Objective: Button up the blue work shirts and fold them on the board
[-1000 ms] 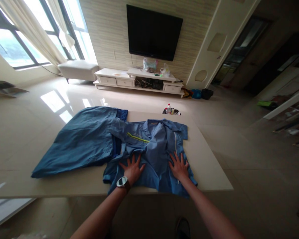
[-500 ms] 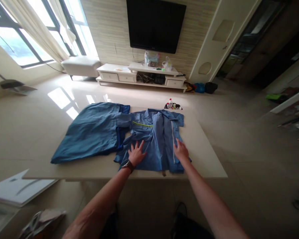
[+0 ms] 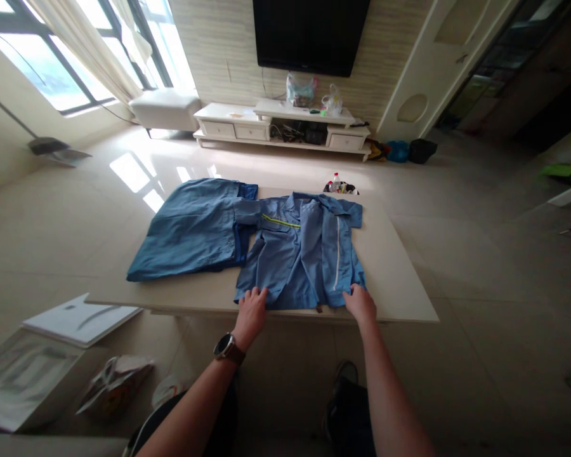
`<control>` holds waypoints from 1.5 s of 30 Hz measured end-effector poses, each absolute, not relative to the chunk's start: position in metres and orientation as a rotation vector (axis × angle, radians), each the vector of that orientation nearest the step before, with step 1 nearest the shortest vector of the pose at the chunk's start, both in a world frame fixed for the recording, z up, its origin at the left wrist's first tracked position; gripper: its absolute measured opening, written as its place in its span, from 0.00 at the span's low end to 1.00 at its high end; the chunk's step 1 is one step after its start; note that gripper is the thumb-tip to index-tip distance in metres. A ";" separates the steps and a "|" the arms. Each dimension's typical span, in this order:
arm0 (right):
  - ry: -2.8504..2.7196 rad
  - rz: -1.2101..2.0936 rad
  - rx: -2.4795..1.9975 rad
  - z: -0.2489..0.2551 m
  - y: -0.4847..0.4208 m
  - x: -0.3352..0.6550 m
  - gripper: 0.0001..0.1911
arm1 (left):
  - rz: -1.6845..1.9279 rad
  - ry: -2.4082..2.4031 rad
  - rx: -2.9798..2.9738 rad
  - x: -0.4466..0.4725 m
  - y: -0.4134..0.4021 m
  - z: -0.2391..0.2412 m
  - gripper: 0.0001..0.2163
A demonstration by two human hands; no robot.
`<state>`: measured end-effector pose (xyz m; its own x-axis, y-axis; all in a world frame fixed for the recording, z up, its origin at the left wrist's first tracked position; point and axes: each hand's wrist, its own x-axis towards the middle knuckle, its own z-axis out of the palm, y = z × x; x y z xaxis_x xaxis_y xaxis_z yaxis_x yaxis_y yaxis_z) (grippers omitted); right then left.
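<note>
A blue short-sleeved work shirt (image 3: 290, 260) lies spread on the white table (image 3: 400, 279), collar towards the far side and hem along the near edge. A yellow-green stripe crosses its left chest, and a white strip runs down its right side. At the hem's left part, my left hand (image 3: 251, 312) has its fingers closed on the cloth, with a watch on that wrist. My right hand (image 3: 361, 303) pinches the hem near the right corner. Left of the shirt rests a larger folded blue garment (image 3: 188, 231), overlapped by the shirt's sleeve.
Beyond the table's far edge show bottles with red caps (image 3: 335, 183). A white box (image 3: 33, 374) and a plastic bag (image 3: 117, 384) are on the floor at near left. Against the far wall stands a low TV cabinet (image 3: 223, 131), beside a grey bench (image 3: 164, 111).
Both hands have moved back towards me, from the shirt's lower body to its hem. The left fingers, spread flat before, are now closed. The camera view has tilted down slightly.
</note>
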<state>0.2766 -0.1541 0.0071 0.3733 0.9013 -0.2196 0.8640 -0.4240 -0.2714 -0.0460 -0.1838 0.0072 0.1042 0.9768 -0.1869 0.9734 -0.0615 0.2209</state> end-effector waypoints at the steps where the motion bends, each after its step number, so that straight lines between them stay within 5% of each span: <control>1: -1.617 0.420 -2.411 0.013 -0.150 0.277 0.12 | 0.080 1.929 2.100 -0.043 -0.180 0.012 0.23; 5: -1.560 0.191 -1.883 0.035 -0.137 0.264 0.12 | 0.410 1.928 2.061 -0.031 -0.164 0.026 0.17; 10: -1.584 0.379 -1.660 0.044 -0.138 0.220 0.11 | 0.753 1.761 1.906 -0.030 -0.154 0.022 0.06; 15: -1.779 0.454 -1.578 0.042 -0.151 0.199 0.09 | 0.943 1.776 1.798 -0.031 -0.155 0.020 0.12; 28: -1.751 0.345 -1.508 0.057 -0.177 0.203 0.13 | 1.145 1.626 1.822 -0.022 -0.165 0.029 0.05; 45: -1.294 0.923 -1.543 0.056 -0.169 0.204 0.14 | 1.052 1.242 2.244 -0.011 -0.172 0.020 0.15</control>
<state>0.2036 -0.1694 0.0557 0.1756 0.9845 0.0021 0.3187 -0.0548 -0.9463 -0.0108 -0.1720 0.0195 0.3336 0.8380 0.4319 0.5637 -0.5445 0.6211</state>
